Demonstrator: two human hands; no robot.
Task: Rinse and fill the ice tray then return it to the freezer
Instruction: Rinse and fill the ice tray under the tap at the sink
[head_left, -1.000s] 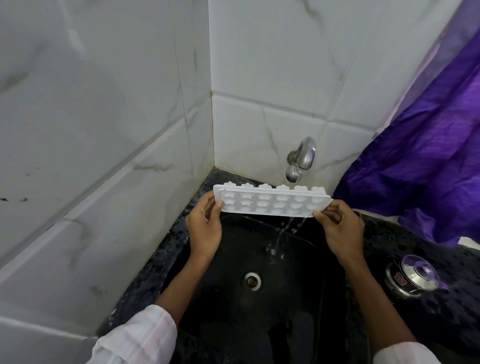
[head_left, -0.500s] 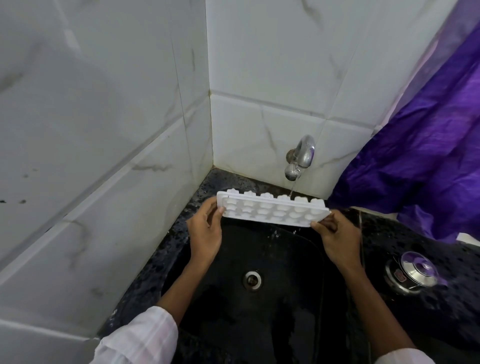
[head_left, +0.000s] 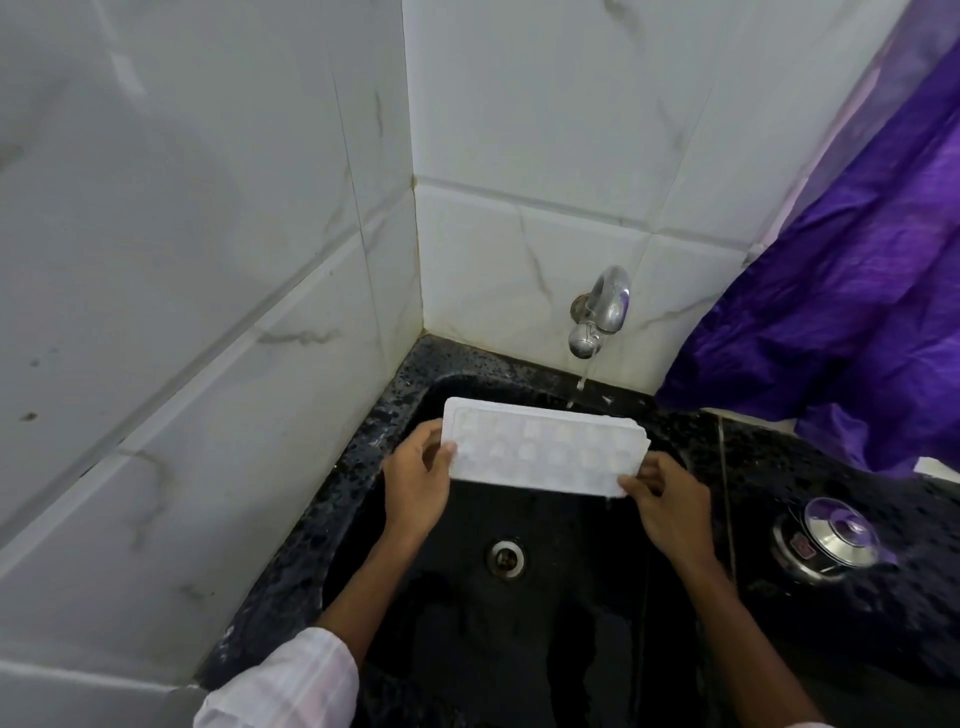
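A white plastic ice tray (head_left: 543, 449) is held over the black sink (head_left: 561, 613), its cube cells facing up towards me. My left hand (head_left: 418, 475) grips its left end and my right hand (head_left: 667, 506) pinches its right near corner. The chrome tap (head_left: 597, 314) on the back wall sits just above the tray's far right part. A thin stream of water (head_left: 582, 382) falls from the tap towards the tray's far edge.
White marble-look tiled walls (head_left: 208, 260) close off the left and back. A purple cloth (head_left: 857, 312) hangs at the right over the speckled black counter (head_left: 779, 467). A steel lidded pot (head_left: 831, 540) stands on the counter right of the sink. The drain (head_left: 505, 557) lies mid-basin.
The tray was tipped away, pouring water into the sink; it has turned back so its cells face up, and it sits slightly lower under the tap. Both hands kept their grip.
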